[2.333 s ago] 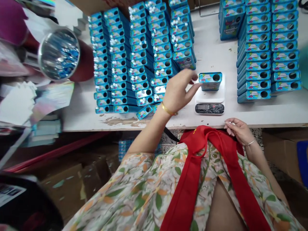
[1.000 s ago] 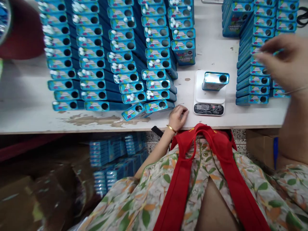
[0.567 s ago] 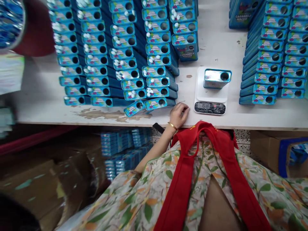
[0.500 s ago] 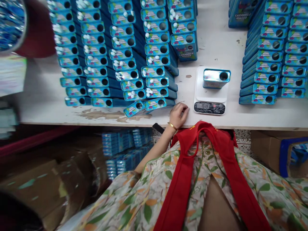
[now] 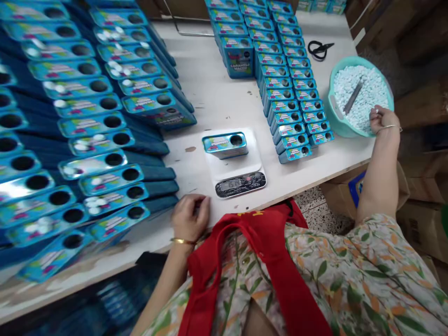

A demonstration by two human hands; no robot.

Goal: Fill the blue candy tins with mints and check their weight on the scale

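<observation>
My right hand (image 5: 383,119) is over the near right rim of a mint-green bowl (image 5: 345,129) full of small white candies (image 5: 371,86). Its fingers are pinched together, with a white candy at the tips. A dark scoop (image 5: 353,97) lies on the candies. Curled on the table's front edge, my left hand (image 5: 191,217) is closed with nothing visible in it. Between the hands, a white kitchen scale (image 5: 257,161) carries an upright blue candy tin (image 5: 226,143) with a round hole in its top. The display seems to read 151.4, slightly blurred.
Rows of blue tins (image 5: 101,123) crowd the left, many with white candies on their tops. More rows (image 5: 280,84) stand right of the scale. Black scissors (image 5: 319,50) lie behind the bowl. Cardboard boxes (image 5: 420,186) stand beyond the table's right side.
The view has swung to the right, bringing the bowl and scissors into sight. My right hand, out of view before, is now at the bowl. My left hand still rests on the table edge.
</observation>
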